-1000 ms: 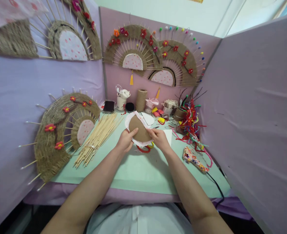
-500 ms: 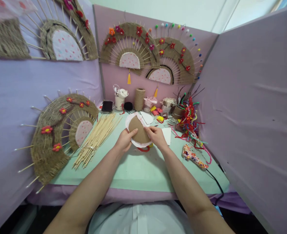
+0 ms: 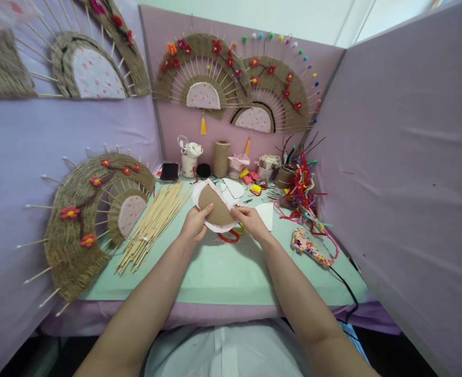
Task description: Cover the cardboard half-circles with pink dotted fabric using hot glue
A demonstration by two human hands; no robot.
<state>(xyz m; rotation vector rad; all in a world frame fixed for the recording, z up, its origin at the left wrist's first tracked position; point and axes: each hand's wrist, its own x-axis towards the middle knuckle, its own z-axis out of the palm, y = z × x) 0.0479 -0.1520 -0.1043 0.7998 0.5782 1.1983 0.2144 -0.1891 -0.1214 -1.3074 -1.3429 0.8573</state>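
Both my hands hold a brown cardboard half-disc (image 3: 214, 208) lying on a piece of white and pink fabric (image 3: 199, 189) whose edge shows around it. My left hand (image 3: 193, 224) pinches the piece's lower left, thumb on the cardboard. My right hand (image 3: 250, 221) is closed on its right corner. The piece is raised a little above the pale green table (image 3: 231, 267). Under it lie red-handled scissors (image 3: 228, 238).
A bundle of bamboo skewers (image 3: 154, 222) lies left of my hands. A woven twine fan (image 3: 91, 214) leans at the left. A spool of twine (image 3: 222, 158), small pots and pipe cleaners (image 3: 303, 196) crowd the back. A patterned glue gun (image 3: 309, 250) lies at the right.
The half-disc has turned in my hands, its right end dropping lower. My right hand has slid to that corner. The view has shifted slightly.
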